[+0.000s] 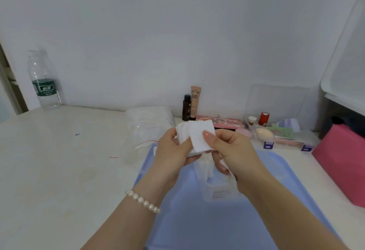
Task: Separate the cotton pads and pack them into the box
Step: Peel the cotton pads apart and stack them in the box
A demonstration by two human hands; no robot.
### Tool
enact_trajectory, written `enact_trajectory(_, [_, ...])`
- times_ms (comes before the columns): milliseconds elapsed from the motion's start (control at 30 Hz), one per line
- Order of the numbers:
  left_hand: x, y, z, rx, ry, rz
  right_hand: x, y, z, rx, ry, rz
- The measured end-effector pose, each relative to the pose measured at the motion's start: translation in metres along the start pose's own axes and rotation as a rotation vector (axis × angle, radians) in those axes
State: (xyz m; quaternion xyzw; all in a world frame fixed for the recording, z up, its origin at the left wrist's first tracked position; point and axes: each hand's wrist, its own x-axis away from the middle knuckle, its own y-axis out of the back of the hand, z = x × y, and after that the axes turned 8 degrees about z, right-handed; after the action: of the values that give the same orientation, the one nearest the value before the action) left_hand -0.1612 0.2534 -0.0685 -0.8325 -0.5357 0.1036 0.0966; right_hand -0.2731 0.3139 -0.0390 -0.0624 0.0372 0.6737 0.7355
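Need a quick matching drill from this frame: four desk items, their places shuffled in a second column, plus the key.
Things:
1. water bottle
2. cotton pads
3. pearl bracelet
4. makeup sponge

Places:
A. in the clear organiser at the right
B. far left, by the wall
C. on the left wrist
D. pinched between the left hand and right hand

Pairs: 1-B, 2-D, 3-C, 4-A

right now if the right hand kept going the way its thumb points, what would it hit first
Probably the cotton pads it already pinches, then the left hand holding the same stack; depth is hard to judge.
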Motion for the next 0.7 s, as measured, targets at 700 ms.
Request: enact_trajectory(700, [0.0, -0.007, 0.0, 0.245, 0.11, 0.132, -0.002, -0.01, -0.018, 0.189, 0.098, -0.133])
